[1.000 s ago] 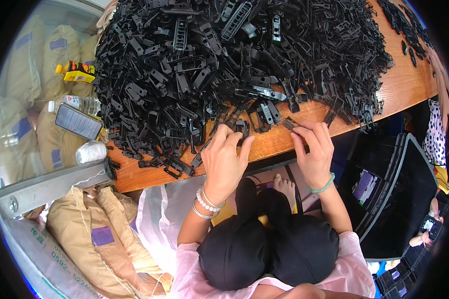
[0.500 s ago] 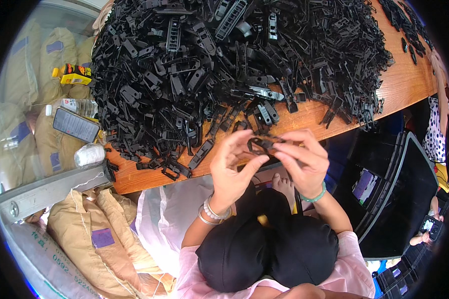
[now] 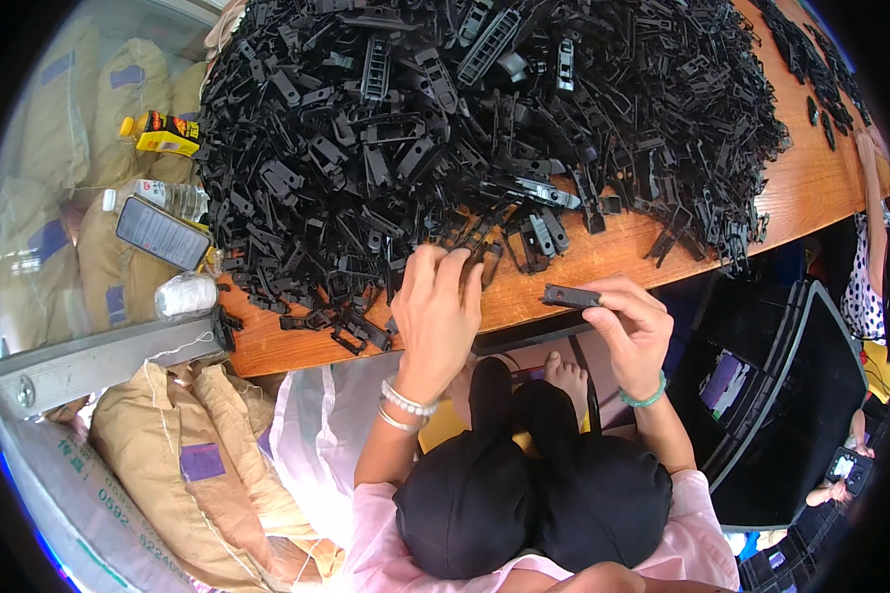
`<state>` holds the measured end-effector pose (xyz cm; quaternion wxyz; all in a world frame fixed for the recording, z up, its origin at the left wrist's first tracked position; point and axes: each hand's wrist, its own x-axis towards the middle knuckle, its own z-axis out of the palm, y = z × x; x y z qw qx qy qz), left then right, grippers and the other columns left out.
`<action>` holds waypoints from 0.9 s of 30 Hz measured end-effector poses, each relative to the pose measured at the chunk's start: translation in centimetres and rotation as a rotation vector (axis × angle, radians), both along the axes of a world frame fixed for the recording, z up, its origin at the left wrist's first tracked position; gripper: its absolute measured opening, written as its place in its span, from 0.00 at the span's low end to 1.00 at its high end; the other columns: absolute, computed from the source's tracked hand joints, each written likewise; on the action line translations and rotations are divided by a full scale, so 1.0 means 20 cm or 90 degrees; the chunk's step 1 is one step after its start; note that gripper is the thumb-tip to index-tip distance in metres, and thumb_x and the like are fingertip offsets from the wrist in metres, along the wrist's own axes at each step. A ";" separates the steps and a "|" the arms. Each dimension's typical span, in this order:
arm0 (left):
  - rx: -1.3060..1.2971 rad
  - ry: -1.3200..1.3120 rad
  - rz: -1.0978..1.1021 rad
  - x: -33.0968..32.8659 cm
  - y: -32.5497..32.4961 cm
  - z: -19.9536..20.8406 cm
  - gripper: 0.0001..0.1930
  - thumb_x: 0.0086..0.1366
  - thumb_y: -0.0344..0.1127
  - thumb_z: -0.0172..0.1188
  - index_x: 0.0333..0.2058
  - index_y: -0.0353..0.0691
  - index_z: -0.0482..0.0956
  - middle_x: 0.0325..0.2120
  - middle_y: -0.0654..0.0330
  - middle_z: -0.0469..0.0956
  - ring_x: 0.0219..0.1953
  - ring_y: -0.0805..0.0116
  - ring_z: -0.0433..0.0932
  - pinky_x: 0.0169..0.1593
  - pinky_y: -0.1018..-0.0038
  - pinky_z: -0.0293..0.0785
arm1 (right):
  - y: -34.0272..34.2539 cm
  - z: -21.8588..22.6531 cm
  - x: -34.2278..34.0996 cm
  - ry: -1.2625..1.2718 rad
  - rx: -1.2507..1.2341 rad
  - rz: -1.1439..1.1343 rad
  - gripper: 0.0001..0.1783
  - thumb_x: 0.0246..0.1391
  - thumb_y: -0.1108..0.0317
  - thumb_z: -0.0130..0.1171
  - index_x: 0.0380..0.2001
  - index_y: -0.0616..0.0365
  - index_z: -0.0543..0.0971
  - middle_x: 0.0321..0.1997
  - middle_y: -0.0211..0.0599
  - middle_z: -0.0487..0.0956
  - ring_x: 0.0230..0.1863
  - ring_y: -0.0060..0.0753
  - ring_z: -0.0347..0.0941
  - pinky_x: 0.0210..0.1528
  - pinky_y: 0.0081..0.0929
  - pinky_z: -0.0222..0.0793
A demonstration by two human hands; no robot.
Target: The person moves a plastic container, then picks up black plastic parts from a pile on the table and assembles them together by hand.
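A long black plastic part with a small hole near one end is pinched between the thumb and fingers of my right hand, above the table's front edge. My left hand reaches into the near edge of a large heap of black plastic parts. Its fingers are slightly apart and bent down, the tips hidden among the parts. Just beyond those fingers lie some loose black pieces, some with a greyish shine.
The heap covers most of the wooden table. Left of it are a phone, a clear bottle, a yellow-and-black bottle and white string. Tan sacks stand lower left; black crates lie right. Another person's arm shows far right.
My hands have come apart. The right hand has kept a black plastic part and moved slightly right, while the left has moved left and forward to the heap's edge. The view has shifted slightly.
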<state>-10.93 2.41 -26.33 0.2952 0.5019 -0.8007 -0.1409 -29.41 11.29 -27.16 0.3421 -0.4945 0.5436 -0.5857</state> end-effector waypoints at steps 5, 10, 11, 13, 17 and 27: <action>-0.033 0.014 0.007 0.03 -0.02 0.01 0.06 0.51 0.22 0.62 0.29 0.33 0.75 0.29 0.55 0.70 0.28 0.61 0.72 0.30 0.72 0.68 | -0.02 -0.01 0.04 -0.033 0.049 -0.009 0.06 0.45 0.80 0.62 0.29 0.69 0.79 0.40 0.43 0.77 0.35 0.31 0.75 0.39 0.22 0.69; -0.056 0.028 -0.009 0.02 -0.01 -0.01 0.07 0.50 0.21 0.63 0.27 0.33 0.74 0.32 0.55 0.71 0.31 0.60 0.73 0.33 0.70 0.70 | -0.02 -0.02 0.05 0.037 0.098 0.003 0.07 0.45 0.79 0.63 0.30 0.68 0.79 0.40 0.40 0.76 0.31 0.25 0.74 0.32 0.17 0.69; -0.078 -0.007 -0.047 0.02 -0.01 -0.03 0.07 0.50 0.21 0.63 0.27 0.33 0.73 0.32 0.55 0.71 0.32 0.60 0.73 0.33 0.69 0.70 | -0.02 -0.02 0.06 0.074 0.100 -0.007 0.07 0.45 0.79 0.63 0.30 0.68 0.79 0.39 0.39 0.77 0.30 0.23 0.73 0.30 0.16 0.69; -0.085 0.003 -0.052 0.03 -0.01 -0.04 0.08 0.50 0.21 0.64 0.26 0.33 0.72 0.32 0.54 0.73 0.30 0.60 0.73 0.32 0.70 0.70 | -0.03 -0.02 0.07 0.112 0.100 -0.018 0.07 0.44 0.79 0.63 0.30 0.68 0.79 0.39 0.38 0.77 0.28 0.22 0.73 0.28 0.16 0.68; 0.002 0.203 0.064 0.05 0.06 0.06 0.05 0.56 0.20 0.60 0.28 0.32 0.72 0.32 0.54 0.76 0.26 0.74 0.74 0.26 0.79 0.70 | 0.00 -0.03 0.07 0.026 0.084 -0.032 0.07 0.45 0.80 0.62 0.31 0.68 0.79 0.35 0.39 0.78 0.28 0.20 0.73 0.28 0.16 0.69; 0.790 0.590 -0.046 0.01 0.12 0.11 0.14 0.66 0.36 0.52 0.38 0.28 0.75 0.20 0.60 0.74 0.18 0.78 0.71 0.20 0.82 0.66 | -0.02 0.06 0.11 -0.157 0.134 -0.007 0.06 0.47 0.79 0.62 0.31 0.70 0.79 0.27 0.39 0.78 0.26 0.22 0.76 0.28 0.17 0.71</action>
